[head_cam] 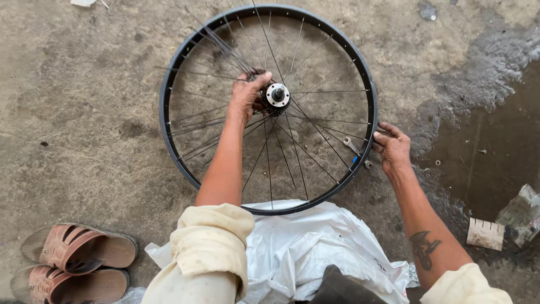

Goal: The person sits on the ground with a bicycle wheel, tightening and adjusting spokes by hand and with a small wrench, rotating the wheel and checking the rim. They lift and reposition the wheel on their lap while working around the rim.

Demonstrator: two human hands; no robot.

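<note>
Flat on the concrete floor [84, 112] lies a bare bicycle wheel [368, 90], its black rim unbroken and its thin spokes [315, 132] running in to the hub [277, 94] at the middle. Some loose spokes on the upper left side fan out unevenly, away from the regular pattern. The left hand [246, 97] reaches in over the spokes and rests just beside the hub, fingers curled together around the spokes there, thumb lying toward the hub's metal end. The right hand [392, 147] sits at the rim's right edge, fingertips bent onto the rim and clamped lightly on it, palm outside the wheel. A small spanner [351, 144] lies on the floor inside the wheel, near the right hand, with a little blue bit [355, 160] just below it by the rim. The wheel's near edge overlaps a crumpled white sack [304, 242] spread in front of the person. 2 brown sandals [73, 262] lie side by side at the lower left, well apart from the wheel. Wet dark ground [489, 157] spreads at the right, with a pale ridged block [486, 233] on it
</note>
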